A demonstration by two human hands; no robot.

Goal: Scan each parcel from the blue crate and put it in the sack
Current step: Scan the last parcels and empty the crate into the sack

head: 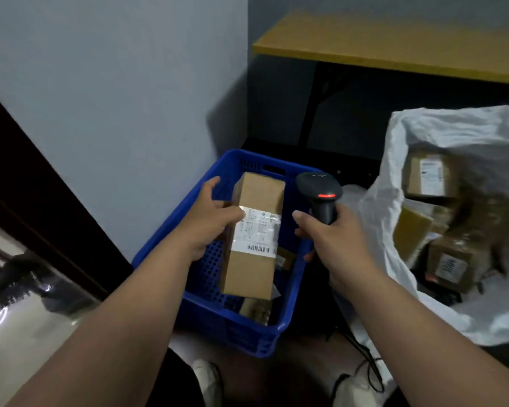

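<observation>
My left hand (210, 220) grips a long brown cardboard parcel (254, 271) by its left side, holding it above the blue crate (206, 324). The parcel's white label with a barcode faces up. My right hand (332, 239) holds a black handheld scanner (321, 195) just right of the parcel; a red light glows on its head. Another small parcel (254, 311) lies in the crate below. The white sack (400, 183) stands open at the right with several brown parcels (429, 176) inside.
A grey wall rises behind the crate. A yellow-topped table (394, 45) with a dark underside stands at the back right. The scanner's black cable (368, 365) trails on the floor near my white shoes (207, 380). A dark door frame runs along the left.
</observation>
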